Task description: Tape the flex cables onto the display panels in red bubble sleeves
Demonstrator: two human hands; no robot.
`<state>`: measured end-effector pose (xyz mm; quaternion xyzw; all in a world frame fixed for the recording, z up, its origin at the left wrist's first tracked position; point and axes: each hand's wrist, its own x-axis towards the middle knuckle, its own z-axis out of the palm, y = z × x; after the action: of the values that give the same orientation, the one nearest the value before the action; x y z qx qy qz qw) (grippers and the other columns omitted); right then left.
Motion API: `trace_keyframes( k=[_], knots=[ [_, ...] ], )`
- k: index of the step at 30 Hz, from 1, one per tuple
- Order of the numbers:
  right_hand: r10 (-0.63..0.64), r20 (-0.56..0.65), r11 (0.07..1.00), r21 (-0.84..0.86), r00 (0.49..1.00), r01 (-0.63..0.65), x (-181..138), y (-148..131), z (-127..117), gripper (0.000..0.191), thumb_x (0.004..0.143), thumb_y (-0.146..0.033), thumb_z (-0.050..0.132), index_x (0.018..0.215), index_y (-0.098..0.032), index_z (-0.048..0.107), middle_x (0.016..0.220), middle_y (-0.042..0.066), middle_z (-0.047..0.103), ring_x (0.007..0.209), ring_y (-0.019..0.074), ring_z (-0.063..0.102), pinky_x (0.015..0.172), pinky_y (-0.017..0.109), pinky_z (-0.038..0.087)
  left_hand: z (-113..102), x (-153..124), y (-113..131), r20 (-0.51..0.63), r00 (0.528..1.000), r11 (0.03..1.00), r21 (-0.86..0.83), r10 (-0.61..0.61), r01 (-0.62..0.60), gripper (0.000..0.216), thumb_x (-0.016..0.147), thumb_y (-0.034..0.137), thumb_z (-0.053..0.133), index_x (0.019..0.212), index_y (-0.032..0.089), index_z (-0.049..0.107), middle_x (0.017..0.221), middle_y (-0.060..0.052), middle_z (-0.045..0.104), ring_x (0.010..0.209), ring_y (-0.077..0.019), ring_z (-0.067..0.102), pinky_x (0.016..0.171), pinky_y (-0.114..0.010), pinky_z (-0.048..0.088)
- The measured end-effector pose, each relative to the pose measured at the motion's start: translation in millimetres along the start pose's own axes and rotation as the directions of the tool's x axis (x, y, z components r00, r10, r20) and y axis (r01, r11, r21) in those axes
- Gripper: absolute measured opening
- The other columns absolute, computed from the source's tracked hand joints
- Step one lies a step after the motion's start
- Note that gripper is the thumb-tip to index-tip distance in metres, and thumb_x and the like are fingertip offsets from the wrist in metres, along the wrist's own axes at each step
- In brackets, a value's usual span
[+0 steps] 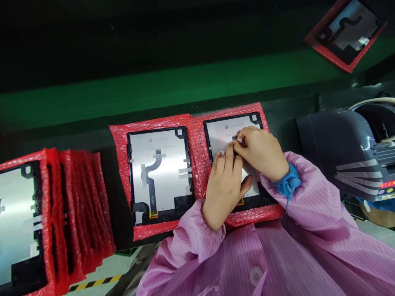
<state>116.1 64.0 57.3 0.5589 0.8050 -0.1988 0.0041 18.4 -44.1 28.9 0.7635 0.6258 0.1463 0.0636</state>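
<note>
Head view: panel [222, 130] on dark bench [282, 119], green belt [123, 94] behind.

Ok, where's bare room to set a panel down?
Green belt behind both panels: bare. Dark gap between left stack and middle panel. Crowded: right panel, left hand flat on it, right hand pinching its connector; grey machine beside.

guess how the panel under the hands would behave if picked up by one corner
The panel under the left hand and the right hand pinching its cable looks thin and flat, so probably stiff, light, yet easily cracked. Its shiny back may be slippery. The red bubble wrap beneath would likely hold it against a push.
</note>
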Motion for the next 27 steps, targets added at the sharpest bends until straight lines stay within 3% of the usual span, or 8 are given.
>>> trace_keyframes(
  k=[7,9,11,14,16,19,23,27],
  knots=[
    [0.069,-0.201,0.993,-0.085,0.977,-0.087,-0.1,28.4,-11.3,0.04,0.084,-0.056,0.067,0.077,-0.016,0.064,0.078,0.01,0.064,0.071,0.0207,0.059,0.061,0.031,0.037,-2.4,2.3,0.9,0.011,1.0,1.0,-0.006,-0.002,0.002,0.047,0.094,0.041,0.056,0.122,0.004,0.055,0.147,-0.028,0.046,0.119,-0.036,0.057,0.11,-0.055,0.042],
    [0.132,-0.263,0.989,-0.03,0.956,-0.145,-9.5,46.4,-17.3,0.034,0.086,-0.051,0.067,0.086,-0.017,0.065,0.081,0.009,0.064,0.073,0.0214,0.059,0.064,0.032,0.038,-7.2,-1.2,-2.4,-0.001,1.0,0.998,-0.069,-0.001,0.001,0.044,0.095,0.042,0.055,0.123,0.007,0.055,0.146,-0.024,0.048,0.123,-0.0352,0.054,0.11,-0.053,0.043],
    [0.186,-0.298,0.983,0.062,0.936,-0.175,-25.6,63.3,-20.5,0.027,0.089,-0.043,0.064,0.096,-0.017,0.065,0.086,0.009,0.065,0.075,0.0215,0.059,0.067,0.033,0.039,-12.8,-9.6,-8.3,-0.092,0.989,0.981,-0.167,-0.115,0.099,0.04,0.098,0.038,0.052,0.128,0.012,0.052,0.143,-0.02,0.05,0.129,-0.0323,0.05,0.11,-0.051,0.043],
    [0.162,-0.229,0.97,0.218,0.96,-0.112,-53.9,78.7,-15.0,0.024,0.092,-0.039,0.057,0.095,-0.017,0.066,0.087,0.009,0.066,0.076,0.021,0.059,0.07,0.033,0.041,-16.5,-27.3,-19.9,-0.223,0.858,0.871,-0.293,-0.463,0.394,0.043,0.1,0.033,0.048,0.139,0.015,0.045,0.137,-0.018,0.052,0.129,-0.0282,0.049,0.107,-0.048,0.045],
    [0.102,-0.149,0.953,0.297,0.984,-0.054,-67.7,80.6,-5.4,0.023,0.092,-0.037,0.054,0.089,-0.017,0.066,0.085,0.008,0.066,0.076,0.0207,0.059,0.071,0.033,0.042,-14.2,-36.8,-27.5,-0.209,0.793,0.807,-0.313,-0.573,0.501,0.043,0.1,0.034,0.047,0.137,0.014,0.048,0.128,-0.018,0.056,0.121,-0.0278,0.054,0.103,-0.047,0.047],
    [0.079,-0.134,0.934,0.356,0.988,-0.026,-75.5,75.4,9.1,0.019,0.09,-0.032,0.053,0.082,-0.018,0.063,0.084,0.007,0.065,0.074,0.0193,0.057,0.069,0.032,0.04,-7.8,-40.8,-35.7,-0.17,0.811,0.814,-0.299,-0.559,0.498,0.031,0.099,0.033,0.046,0.116,0.013,0.062,0.104,-0.014,0.064,0.1,-0.0264,0.059,0.09,-0.045,0.05],
    [0.127,-0.13,0.869,0.493,0.983,-0.047,-75.7,69.4,16.5,0.022,0.088,-0.036,0.053,0.078,-0.018,0.06,0.073,0.004,0.06,0.067,0.0171,0.052,0.064,0.03,0.038,-2.6,-34.4,-38.1,-0.19,0.82,0.818,-0.349,-0.54,0.457,0.021,0.097,0.027,0.047,0.093,0.015,0.064,0.086,-0.008,0.062,0.083,-0.022,0.059,0.08,-0.038,0.048],
    [0.137,-0.064,0.664,0.746,0.989,-0.044,-83.3,67.3,13.7,0.03,0.087,-0.046,0.056,0.083,-0.017,0.06,0.074,0.002,0.06,0.067,0.0143,0.052,0.064,0.027,0.04,-5.6,-32.3,-39.0,-0.154,0.771,0.699,-0.555,-0.618,0.45,0.015,0.095,0.028,0.049,0.092,0.017,0.06,0.085,-0.005,0.062,0.081,-0.0184,0.058,0.077,-0.032,0.045]
  ],
)
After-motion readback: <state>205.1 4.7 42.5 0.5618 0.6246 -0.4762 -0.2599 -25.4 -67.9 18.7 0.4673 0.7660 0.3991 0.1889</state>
